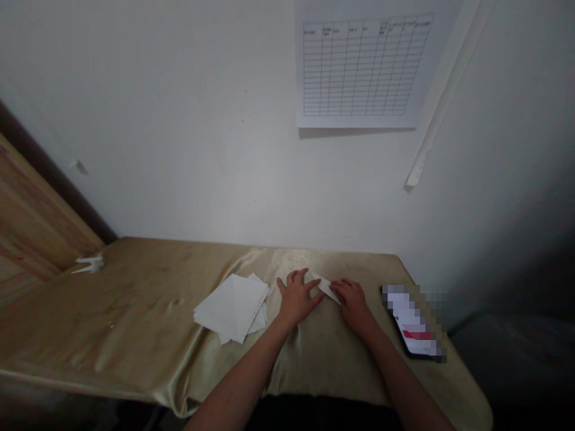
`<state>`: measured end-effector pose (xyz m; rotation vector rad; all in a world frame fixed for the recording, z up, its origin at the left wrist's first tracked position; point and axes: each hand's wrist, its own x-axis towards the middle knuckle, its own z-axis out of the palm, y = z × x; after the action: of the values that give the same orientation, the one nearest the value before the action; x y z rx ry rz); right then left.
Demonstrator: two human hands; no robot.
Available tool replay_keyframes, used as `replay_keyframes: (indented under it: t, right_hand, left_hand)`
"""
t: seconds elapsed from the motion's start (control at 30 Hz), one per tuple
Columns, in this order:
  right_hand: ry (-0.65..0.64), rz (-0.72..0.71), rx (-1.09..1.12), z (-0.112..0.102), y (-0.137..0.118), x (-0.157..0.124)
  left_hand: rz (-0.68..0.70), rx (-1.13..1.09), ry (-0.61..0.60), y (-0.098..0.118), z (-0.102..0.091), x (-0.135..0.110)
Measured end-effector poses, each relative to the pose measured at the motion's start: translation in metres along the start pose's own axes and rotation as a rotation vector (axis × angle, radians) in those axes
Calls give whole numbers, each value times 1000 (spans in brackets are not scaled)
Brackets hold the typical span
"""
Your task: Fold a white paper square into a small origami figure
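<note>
My left hand [297,297] lies flat on the gold cloth of the table [135,311], fingers spread, its fingertips pressing one end of a small folded white paper [327,287]. My right hand [353,300] rests on the other end of that paper with its fingers curled down onto it. Just left of my left hand sits a loose stack of white paper sheets [233,308].
A phone [413,323] with a lit screen lies near the table's right edge. A small folded white paper shape [90,264] sits at the far left corner. A printed grid sheet [363,66] hangs on the white wall. Wooden furniture [31,221] stands at left.
</note>
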<state>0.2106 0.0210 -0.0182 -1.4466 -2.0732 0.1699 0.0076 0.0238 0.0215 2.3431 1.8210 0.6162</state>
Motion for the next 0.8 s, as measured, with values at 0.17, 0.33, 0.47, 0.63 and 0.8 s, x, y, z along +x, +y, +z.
replay_keyframes:
  t: [0.17, 0.33, 0.47, 0.63, 0.8]
  right_hand:
    - [-24, 1, 44, -1, 1, -1]
    - [-58, 15, 39, -6, -3, 1]
    - [-67, 20, 16, -7, -7, 1]
    - [-76, 30, -19, -5, -6, -1]
    - [-117, 33, -18, -6, -6, 0]
  left_hand:
    - [-18, -1, -34, -3, 3, 0]
    - [-12, 0, -63, -5, 1, 0]
    - [25, -4, -111, -6, -3, -1]
    - [24, 8, -154, -9, -4, 0]
    - [56, -8, -144, -11, -2, 2]
